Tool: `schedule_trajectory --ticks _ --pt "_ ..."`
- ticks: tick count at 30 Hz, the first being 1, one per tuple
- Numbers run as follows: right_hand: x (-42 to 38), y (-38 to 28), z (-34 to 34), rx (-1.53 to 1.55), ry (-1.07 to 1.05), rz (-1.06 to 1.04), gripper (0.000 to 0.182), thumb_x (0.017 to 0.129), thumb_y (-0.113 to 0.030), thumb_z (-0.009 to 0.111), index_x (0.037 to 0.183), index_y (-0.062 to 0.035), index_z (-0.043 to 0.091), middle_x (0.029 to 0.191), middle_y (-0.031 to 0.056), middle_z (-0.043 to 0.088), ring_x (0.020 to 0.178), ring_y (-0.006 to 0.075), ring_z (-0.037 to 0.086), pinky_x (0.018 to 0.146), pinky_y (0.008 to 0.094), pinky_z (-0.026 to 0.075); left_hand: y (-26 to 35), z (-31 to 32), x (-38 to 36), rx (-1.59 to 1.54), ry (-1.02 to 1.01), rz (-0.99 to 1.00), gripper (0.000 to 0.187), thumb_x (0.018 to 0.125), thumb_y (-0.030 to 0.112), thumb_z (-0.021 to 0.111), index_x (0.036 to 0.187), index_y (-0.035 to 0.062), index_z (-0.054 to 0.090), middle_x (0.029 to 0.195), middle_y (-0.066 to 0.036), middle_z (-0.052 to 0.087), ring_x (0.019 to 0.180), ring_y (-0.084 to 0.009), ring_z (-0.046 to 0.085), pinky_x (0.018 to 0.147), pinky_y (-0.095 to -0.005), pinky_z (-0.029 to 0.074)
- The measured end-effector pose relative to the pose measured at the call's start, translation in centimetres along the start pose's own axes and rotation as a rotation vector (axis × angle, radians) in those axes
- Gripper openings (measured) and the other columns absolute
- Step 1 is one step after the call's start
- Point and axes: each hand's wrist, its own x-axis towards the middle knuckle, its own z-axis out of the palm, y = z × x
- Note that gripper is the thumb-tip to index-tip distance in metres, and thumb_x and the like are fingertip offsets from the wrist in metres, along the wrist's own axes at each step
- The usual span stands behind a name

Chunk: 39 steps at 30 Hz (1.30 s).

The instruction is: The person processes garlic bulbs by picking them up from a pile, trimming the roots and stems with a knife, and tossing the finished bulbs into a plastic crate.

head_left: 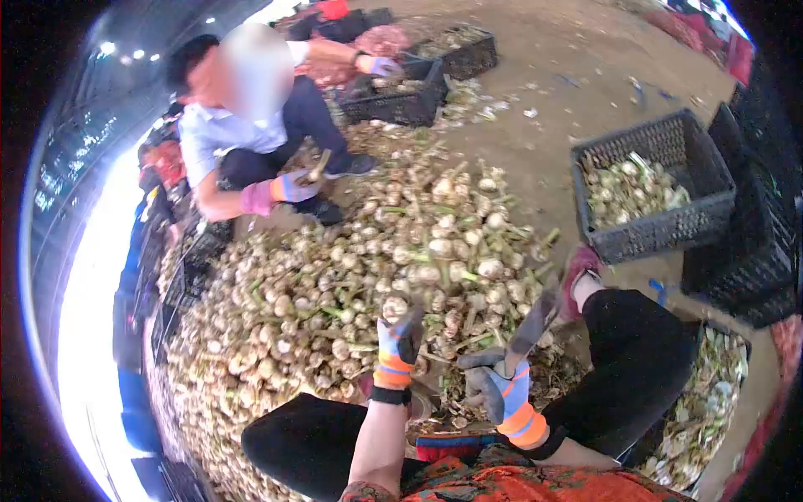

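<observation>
My left hand (396, 345), in an orange, blue and grey work glove, is raised over the heap with its fingers closed round a garlic bulb (394, 308). The bulb's pale top shows above the fingers; the rest is hidden. On the right, my right hand (503, 396), gloved the same way, grips a knife by its handle. The broad grey knife blade (534, 323) points up and away from me, apart from the bulb. Beneath both hands spreads a large heap of garlic bulbs (335, 289), many with green stems.
A co-worker (242, 125) squats at the far left of the heap, one gloved hand over a black crate (397, 107). Another black crate (661, 226), partly filled with garlic, stands at right. Beside my leg, a container holds leafy trimmings (698, 402).
</observation>
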Motion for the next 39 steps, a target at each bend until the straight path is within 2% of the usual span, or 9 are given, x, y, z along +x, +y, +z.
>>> schedule_trajectory --ticks 5,7,11,13,22,25,30,33,39 --pt "-1.6 0.8 2.3 -0.370 -0.248 -0.087 0.016 0.073 -0.009 0.057 0.086 0.0001 0.060 0.074 0.0076 0.061 0.060 0.0171 0.057 0.055 0.0245 0.046 7.1 6.0 -9.9 0.782 0.014 0.571 0.039 0.064 -0.006 0.066 0.099 0.0026 0.051 0.083 -0.003 0.058 0.073 -0.0097 0.055 0.067 -0.0238 0.047" --pt "-2.3 0.5 3.3 -1.297 -0.412 -0.444 0.028 0.069 -0.023 0.057 0.091 -0.0049 0.060 0.080 0.0125 0.062 0.069 0.0276 0.060 0.062 0.0349 0.048 7.7 3.4 -11.8 0.268 0.070 0.249 0.039 0.067 -0.001 0.064 0.104 0.0018 0.051 0.076 -0.001 0.058 0.067 -0.0072 0.054 0.061 -0.0218 0.046" --pt "-5.2 -0.7 6.7 -1.810 -0.553 -0.394 0.035 0.067 -0.032 0.056 0.091 -0.0074 0.058 0.082 0.0142 0.060 0.077 0.0306 0.058 0.068 0.0400 0.047 8.8 2.8 -16.6 0.822 -0.002 0.572 0.043 0.067 0.006 0.067 0.107 0.0019 0.050 0.062 0.004 0.050 0.054 -0.0033 0.045 0.049 -0.0197 0.040" --pt "-6.1 -0.2 7.7 -1.861 -0.524 -0.403 0.034 0.067 -0.033 0.056 0.088 -0.0066 0.058 0.082 0.0145 0.060 0.079 0.0303 0.058 0.070 0.0402 0.046 9.0 1.2 -17.9 0.709 0.050 0.258 0.049 0.066 0.007 0.068 0.110 0.0004 0.049 0.084 -0.007 0.056 0.063 -0.0081 0.052 0.056 -0.0214 0.044" --pt "-11.4 2.4 11.4 -2.109 -0.504 -0.454 0.034 0.067 -0.033 0.055 0.087 -0.0059 0.059 0.082 0.0150 0.061 0.078 0.0304 0.059 0.069 0.0394 0.046 9.9 -2.4 -21.9 0.913 -0.137 0.654 0.041 0.071 -0.002 0.058 0.110 0.0004 0.047 0.078 -0.002 0.058 0.064 -0.0072 0.052 0.057 -0.0215 0.046" --pt "-11.9 2.1 12.7 -2.131 -0.502 -0.475 0.035 0.066 -0.033 0.056 0.088 -0.0057 0.059 0.084 0.0158 0.060 0.078 0.0304 0.059 0.068 0.0399 0.046 8.7 -2.9 -21.5 0.453 -0.081 0.455 0.042 0.069 0.000 0.062 0.109 0.0001 0.048 0.077 -0.002 0.058 0.065 -0.0074 0.052 0.058 -0.0230 0.046" --pt "-10.1 2.9 12.0 -2.170 -0.535 -0.420 0.037 0.066 -0.034 0.055 0.088 -0.0049 0.060 0.083 0.0156 0.060 0.080 0.0303 0.059 0.069 0.0393 0.046 8.5 -4.0 -20.8 1.032 -0.012 0.813 0.038 0.072 0.005 0.061 0.108 -0.0006 0.050 0.069 -0.002 0.056 0.060 -0.0072 0.051 0.055 -0.0232 0.045" --pt "-8.2 3.0 11.1 -2.142 -0.553 -0.303 0.038 0.064 -0.033 0.055 0.089 -0.0044 0.060 0.085 0.0161 0.060 0.082 0.0307 0.058 0.070 0.0390 0.046 6.9 -3.3 -20.1 0.413 -0.157 0.479 0.042 0.071 0.004 0.062 0.110 0.0000 0.048 0.061 0.001 0.054 0.054 -0.0067 0.049 0.053 -0.0227 0.044" --pt "-5.0 4.5 8.4 -2.098 -0.561 -0.157 0.040 0.063 -0.034 0.057 0.090 -0.0054 0.060 0.087 0.0160 0.060 0.081 0.0308 0.058 0.071 0.0387 0.046 4.6 -4.7 -18.1 0.462 -0.110 0.237 0.044 0.069 0.006 0.065 0.108 0.0014 0.046 0.075 0.000 0.057 0.068 -0.0077 0.053 0.062 -0.0211 0.044"
